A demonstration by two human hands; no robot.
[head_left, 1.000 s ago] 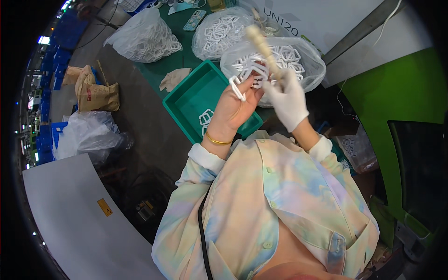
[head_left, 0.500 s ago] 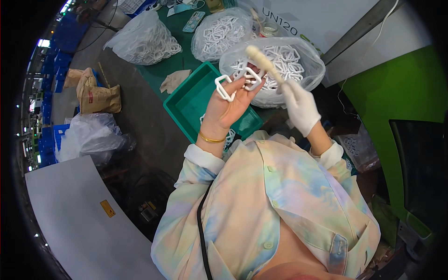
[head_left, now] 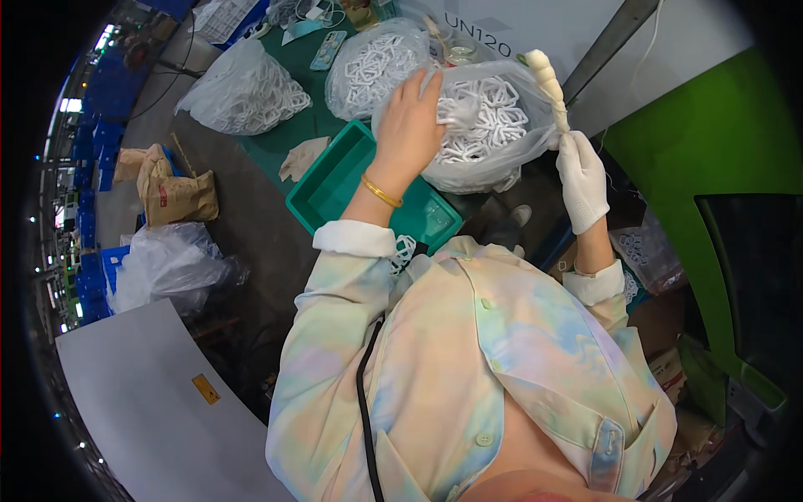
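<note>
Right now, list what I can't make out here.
All in the head view:
Left hand: any grip; its back hides the palm.
White patch beside it: links or bag film, too blurred.
Stick: lower end, hidden by the right hand.
Tray: part of its inside, behind the left forearm.

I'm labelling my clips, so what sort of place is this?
Probably a factory workshop, judging by the clear plastic bags full of similar white angular rings, the green plastic bin beside them, and the blue containers along the far left.
</note>
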